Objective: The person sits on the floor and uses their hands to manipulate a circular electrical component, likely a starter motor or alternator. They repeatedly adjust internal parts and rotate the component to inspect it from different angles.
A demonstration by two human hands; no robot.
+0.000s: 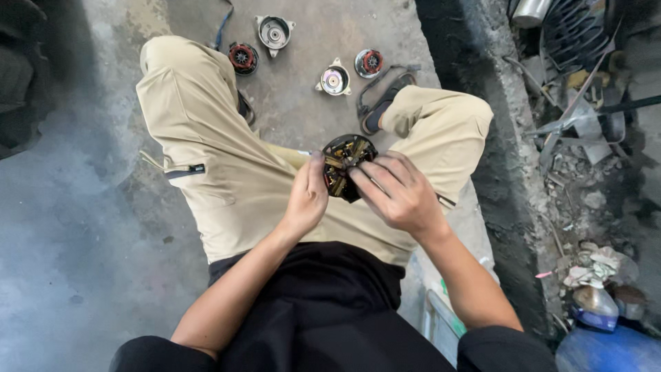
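Note:
Both hands grip a round black motor part (346, 162) with brass-coloured pieces on its face, held over my lap between my knees. My left hand (307, 196) clasps its left edge with the thumb on the rim. My right hand (396, 191) holds the right side, fingers reaching over the face. I sit with tan trousers and a black top, legs spread over a concrete floor.
Several motor parts lie on the floor ahead: a red wound rotor (242, 57), a grey housing (274, 32), a silver end cover (334, 79) and a small red-centred disc (370, 63). A sandal (383, 107) is on my right foot. Rubble and scrap (585, 131) fill a trench at right; a blue container (606, 348) stands bottom right.

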